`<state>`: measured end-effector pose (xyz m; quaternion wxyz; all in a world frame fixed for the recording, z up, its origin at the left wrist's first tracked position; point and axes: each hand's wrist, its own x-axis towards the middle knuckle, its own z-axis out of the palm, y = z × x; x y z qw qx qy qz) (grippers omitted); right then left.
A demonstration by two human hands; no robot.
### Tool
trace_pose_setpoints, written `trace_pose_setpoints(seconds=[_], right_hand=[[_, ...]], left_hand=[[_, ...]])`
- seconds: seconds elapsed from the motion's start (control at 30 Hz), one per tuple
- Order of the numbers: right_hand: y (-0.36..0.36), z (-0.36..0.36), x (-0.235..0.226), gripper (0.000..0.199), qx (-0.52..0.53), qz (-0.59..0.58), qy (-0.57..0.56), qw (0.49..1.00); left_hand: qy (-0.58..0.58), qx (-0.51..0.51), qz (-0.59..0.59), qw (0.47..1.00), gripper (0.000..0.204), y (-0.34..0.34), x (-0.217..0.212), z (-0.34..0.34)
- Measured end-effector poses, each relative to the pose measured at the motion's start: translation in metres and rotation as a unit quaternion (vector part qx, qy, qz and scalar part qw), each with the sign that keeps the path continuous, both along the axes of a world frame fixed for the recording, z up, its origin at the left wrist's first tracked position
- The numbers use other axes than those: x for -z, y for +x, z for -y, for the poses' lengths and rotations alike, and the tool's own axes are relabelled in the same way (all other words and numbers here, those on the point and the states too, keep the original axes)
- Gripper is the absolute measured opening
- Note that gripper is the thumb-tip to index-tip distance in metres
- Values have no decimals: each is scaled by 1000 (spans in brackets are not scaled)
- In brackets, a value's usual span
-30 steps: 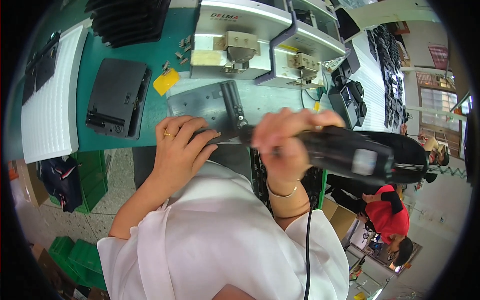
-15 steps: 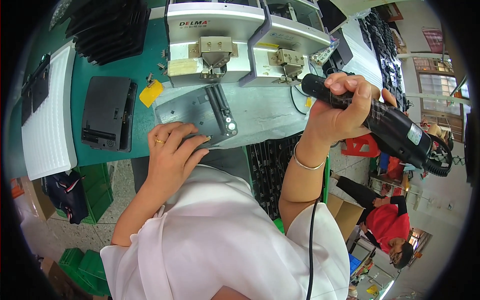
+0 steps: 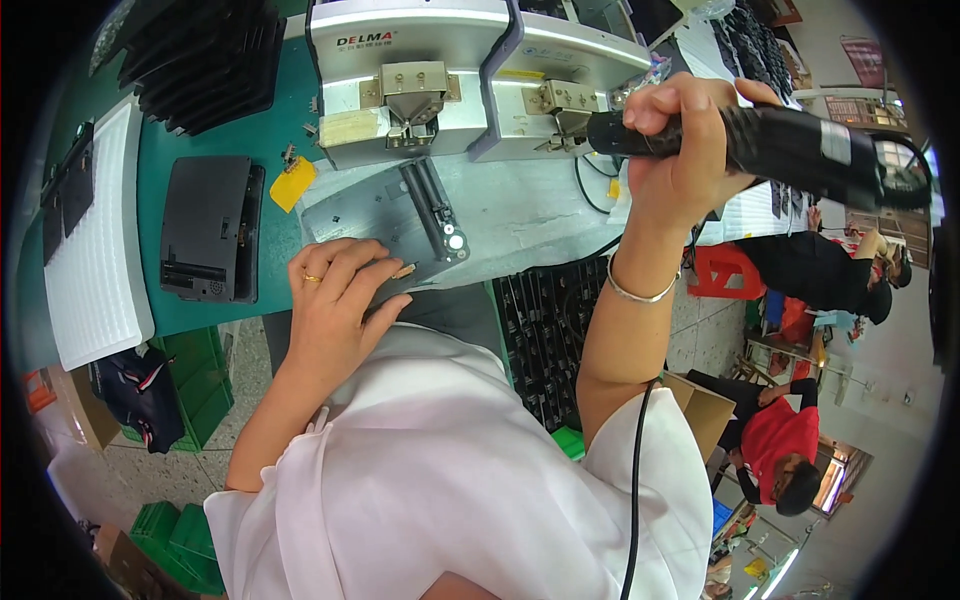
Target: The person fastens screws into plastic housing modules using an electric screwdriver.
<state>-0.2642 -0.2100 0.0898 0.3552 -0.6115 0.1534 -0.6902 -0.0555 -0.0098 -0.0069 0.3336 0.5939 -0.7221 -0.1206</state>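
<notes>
Raised at the right, my right hand [image 3: 690, 150] is wrapped round a black electric screwdriver [image 3: 800, 140]. The tool lies nearly level, its blunt end to the left and its cable end to the right; no bit can be made out. My left hand [image 3: 340, 290] rests at the near edge of a dark plastic casing panel [image 3: 372, 218], its fingers on the panel and the thumb apart. A small brass-coloured piece [image 3: 403, 271] shows by the index fingertip. Along the panel's right side run a dark ridge and round silvery parts [image 3: 456, 242].
Two silver screw feeders [image 3: 395, 60] stand behind the panel. Left of it are a yellow tag [image 3: 293, 184], another black casing [image 3: 208, 228], white foam sheets [image 3: 100, 240] and stacked black trays [image 3: 205, 65]. A red stool [image 3: 728, 272] and a seated person in red [image 3: 778, 440] are farther right.
My right hand has risen with the screwdriver, which has turned from slanting down to the right to nearly level. The left hand stays at the panel. The view has shifted slightly.
</notes>
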Motion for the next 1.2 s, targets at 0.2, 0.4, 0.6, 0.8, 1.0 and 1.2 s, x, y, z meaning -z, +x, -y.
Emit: trace_pose_setpoints(seconds=[0.2,0.4,0.6,0.8,1.0,1.2], right_hand=[[-1,-13,-1,42,-3,32,59,998],[21,-68,13,40,-185,72,148,969],[64,-111,45,47,-204,14,177,963],[76,-119,52,49,-192,-27,171,966],[80,-121,54,51,-203,-28,162,965],[87,-121,55,56,-191,-108,100,970]], left_hand=[[11,-9,-23,1000,35,2,5,-3],[27,-8,-51,998,30,5,4,-1],[48,-10,-68,997,29,7,8,-2],[44,-9,-78,996,29,7,8,-4],[42,-12,-75,996,30,8,9,-3],[30,-19,-83,996,31,7,11,-4]])
